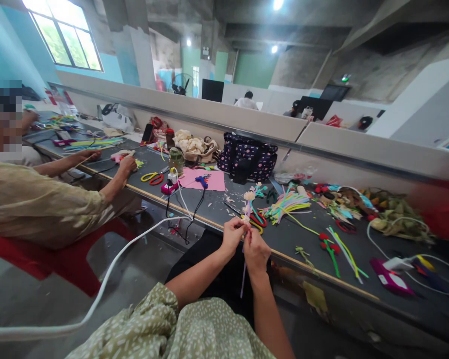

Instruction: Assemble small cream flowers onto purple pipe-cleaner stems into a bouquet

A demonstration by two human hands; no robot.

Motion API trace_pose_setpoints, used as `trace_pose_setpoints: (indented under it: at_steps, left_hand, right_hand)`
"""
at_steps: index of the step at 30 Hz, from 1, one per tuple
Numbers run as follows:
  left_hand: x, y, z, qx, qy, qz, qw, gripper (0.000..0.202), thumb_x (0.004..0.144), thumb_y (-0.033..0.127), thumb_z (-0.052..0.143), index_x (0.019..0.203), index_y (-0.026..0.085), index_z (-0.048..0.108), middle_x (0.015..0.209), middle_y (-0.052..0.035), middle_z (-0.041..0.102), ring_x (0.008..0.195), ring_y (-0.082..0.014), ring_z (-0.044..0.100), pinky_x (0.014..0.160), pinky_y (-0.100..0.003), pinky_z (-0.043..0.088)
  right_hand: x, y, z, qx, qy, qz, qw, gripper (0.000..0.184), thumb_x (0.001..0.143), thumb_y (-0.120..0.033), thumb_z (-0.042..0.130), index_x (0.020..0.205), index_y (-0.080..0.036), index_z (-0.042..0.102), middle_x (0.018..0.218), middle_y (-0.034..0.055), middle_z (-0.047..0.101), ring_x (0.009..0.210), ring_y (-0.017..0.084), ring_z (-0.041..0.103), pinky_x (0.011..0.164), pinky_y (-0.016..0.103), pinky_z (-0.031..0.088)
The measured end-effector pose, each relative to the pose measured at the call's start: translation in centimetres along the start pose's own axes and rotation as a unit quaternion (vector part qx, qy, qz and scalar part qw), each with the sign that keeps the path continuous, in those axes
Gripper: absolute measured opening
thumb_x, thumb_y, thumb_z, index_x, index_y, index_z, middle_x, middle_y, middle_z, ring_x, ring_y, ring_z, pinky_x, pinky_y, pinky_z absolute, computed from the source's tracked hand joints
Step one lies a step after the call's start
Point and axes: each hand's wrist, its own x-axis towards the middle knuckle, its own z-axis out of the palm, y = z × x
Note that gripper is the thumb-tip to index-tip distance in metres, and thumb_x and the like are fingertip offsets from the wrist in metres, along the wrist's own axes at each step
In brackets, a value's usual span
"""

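My left hand (232,234) and my right hand (255,251) are close together in front of the table edge, both pinched shut on a thin pipe-cleaner flower stem (247,212). Its pale flower head stands up above my fingers and a lilac tail hangs down below my right hand toward my lap. Just beyond my hands lie scissors with red and yellow handles (259,222) and a fan of coloured pipe cleaners (286,204) on the dark table (284,244).
A pink sheet (205,180) with a blue glue gun (202,180), a spotted dark bag (247,158) and finished red flowers (330,245) sit on the table. A person in a beige top (33,204) works at the left. White cables (108,279) cross the floor.
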Motion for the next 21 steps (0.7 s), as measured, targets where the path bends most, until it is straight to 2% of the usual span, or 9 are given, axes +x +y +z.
trace_pose_setpoints:
  at_steps: [8,12,17,21]
  left_hand:
    - [0.4,-0.5,-0.3,-0.010,-0.009,-0.021,1.000,0.028,0.060,0.038,0.075,0.061,0.012,0.065,0.063,-0.0007,0.055,0.062,-0.0109,0.044,0.060,-0.023,0.034]
    - [0.6,-0.7,-0.4,-0.011,-0.007,-0.030,0.999,0.027,0.058,0.036,0.077,0.063,0.012,0.066,0.066,-0.0014,0.056,0.065,-0.0113,0.046,0.061,-0.022,0.035]
    - [0.5,-0.1,-0.5,-0.032,-0.014,-0.033,0.999,0.028,0.056,0.036,0.079,0.058,0.011,0.066,0.067,-0.0016,0.055,0.065,-0.0103,0.047,0.062,-0.022,0.036]
    - [0.5,0.3,-0.7,-0.072,-0.045,-0.086,0.993,0.031,0.053,0.036,0.082,0.062,0.010,0.066,0.062,-0.0017,0.057,0.060,-0.0090,0.048,0.061,-0.022,0.036]
  right_hand:
    - [0.1,-0.1,-0.4,0.064,-0.027,0.002,0.998,0.036,0.093,-0.033,0.034,0.085,-0.016,0.064,0.065,0.0066,0.064,0.055,0.016,0.056,0.056,0.025,0.031]
    - [0.3,0.0,-0.8,0.122,-0.066,0.041,0.989,0.037,0.093,-0.037,0.034,0.084,-0.017,0.064,0.065,0.0055,0.065,0.057,0.016,0.057,0.057,0.024,0.033]
    - [0.6,0.4,-1.4,0.224,-0.107,0.096,0.964,0.034,0.090,-0.043,0.041,0.086,-0.018,0.064,0.067,0.0026,0.063,0.058,0.015,0.055,0.059,0.024,0.037]
    - [0.9,0.8,-1.4,0.332,-0.115,0.120,0.929,0.033,0.087,-0.044,0.046,0.082,-0.016,0.063,0.063,-0.0006,0.057,0.056,0.013,0.048,0.059,0.024,0.038]
